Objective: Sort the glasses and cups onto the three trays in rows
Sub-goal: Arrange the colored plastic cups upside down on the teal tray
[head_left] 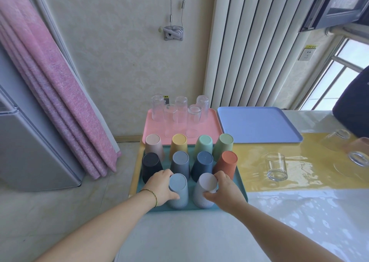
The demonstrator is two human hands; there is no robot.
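Observation:
A teal tray (240, 183) holds several upside-down ribbed cups in rows. My left hand (159, 187) grips a light blue cup (178, 191) in the near row. My right hand (224, 191) grips a pale lilac cup (204, 191) beside it. Both cups stand on the tray. Behind it, a pink tray (214, 121) carries several clear glasses (180, 113) upside down. To the right of that tray lies a bare blue tray (257, 124). A short clear glass (276, 166) stands on the yellow cloth (303, 173) to the right.
Two more glasses (358, 151) sit at the far right on the cloth, near a dark object (353, 105). A pink curtain (50, 93) and a grey fridge (24, 133) stand left of the table. A white radiator (249, 41) lines the wall behind.

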